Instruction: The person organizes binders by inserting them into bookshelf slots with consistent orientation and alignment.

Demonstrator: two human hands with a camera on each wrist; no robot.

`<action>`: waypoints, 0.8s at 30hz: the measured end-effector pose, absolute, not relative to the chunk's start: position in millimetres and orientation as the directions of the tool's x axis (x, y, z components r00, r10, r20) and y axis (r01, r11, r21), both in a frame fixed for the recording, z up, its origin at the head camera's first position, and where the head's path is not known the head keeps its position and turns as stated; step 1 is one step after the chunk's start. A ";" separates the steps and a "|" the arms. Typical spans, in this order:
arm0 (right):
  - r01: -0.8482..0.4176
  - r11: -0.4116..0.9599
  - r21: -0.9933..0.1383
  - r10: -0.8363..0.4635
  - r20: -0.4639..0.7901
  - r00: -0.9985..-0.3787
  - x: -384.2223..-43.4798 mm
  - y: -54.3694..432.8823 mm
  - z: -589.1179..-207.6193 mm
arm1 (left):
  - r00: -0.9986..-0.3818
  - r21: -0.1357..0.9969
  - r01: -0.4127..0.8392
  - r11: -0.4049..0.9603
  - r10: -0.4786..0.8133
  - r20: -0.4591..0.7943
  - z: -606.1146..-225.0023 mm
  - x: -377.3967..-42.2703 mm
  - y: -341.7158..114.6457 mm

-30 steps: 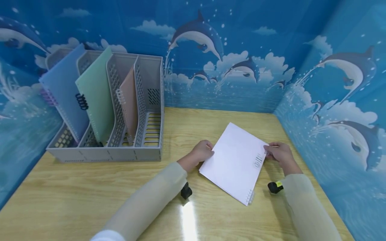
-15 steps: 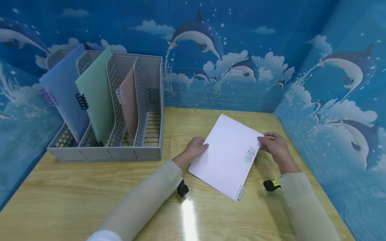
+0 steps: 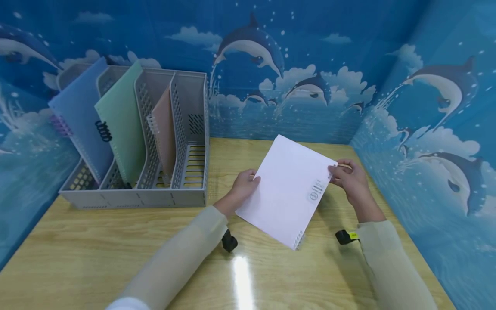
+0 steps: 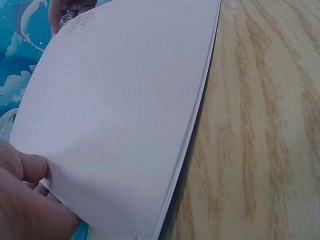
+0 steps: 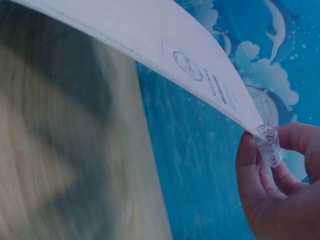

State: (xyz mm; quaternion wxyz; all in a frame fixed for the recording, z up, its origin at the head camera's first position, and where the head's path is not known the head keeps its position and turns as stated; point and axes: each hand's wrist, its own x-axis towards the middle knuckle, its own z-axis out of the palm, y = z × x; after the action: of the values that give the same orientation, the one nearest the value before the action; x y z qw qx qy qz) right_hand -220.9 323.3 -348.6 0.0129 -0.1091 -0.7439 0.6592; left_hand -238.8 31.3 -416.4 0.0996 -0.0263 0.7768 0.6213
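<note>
A white spiral notebook point(image 3: 284, 189) with clear ring binding and a printed mark near its right edge is held tilted above the table. My left hand point(image 3: 243, 187) pinches its left edge, the thumb lying on top of the white face. At the opposite edge my right hand point(image 3: 350, 178) grips the upper right corner. In the right wrist view its fingers close around the clear rings point(image 5: 269, 145). The left wrist view has the left thumb point(image 4: 32, 167) on the notebook's near edge, with the other fingers partly hidden underneath.
A grey file rack point(image 3: 135, 199) stands at the back left. Its slots hold a blue notebook point(image 3: 85, 125), a green notebook point(image 3: 124, 125) and a smaller pink notebook point(image 3: 165, 133); the rightmost slot shows bare slats. Dolphin-printed curtains point(image 3: 248, 103) border the wooden table point(image 3: 186, 267).
Both hands have lifted the white notebook and carried it left and farther back toward the curtain. The rack and its notebooks stay where they were.
</note>
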 end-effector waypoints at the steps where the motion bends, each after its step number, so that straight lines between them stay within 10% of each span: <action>1: 0.131 0.073 -0.989 0.169 -0.118 -0.979 -220.0 321.7 -346.5 | -0.980 0.963 -0.162 0.215 0.079 -0.183 -415.1 -238.6 30.7; 24: -0.023 -0.033 -0.999 -0.033 0.024 -0.999 -199.3 288.1 -317.2 | -0.990 0.978 -0.128 0.166 0.037 -0.136 -407.8 -249.6 14.7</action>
State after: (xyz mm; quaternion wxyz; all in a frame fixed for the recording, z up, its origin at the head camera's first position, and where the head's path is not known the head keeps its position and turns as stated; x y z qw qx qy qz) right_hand -199.3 288.1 -317.2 -0.0034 0.0201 -0.6954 0.7183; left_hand -249.6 14.7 -407.8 0.0640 -0.0297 0.7610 0.6449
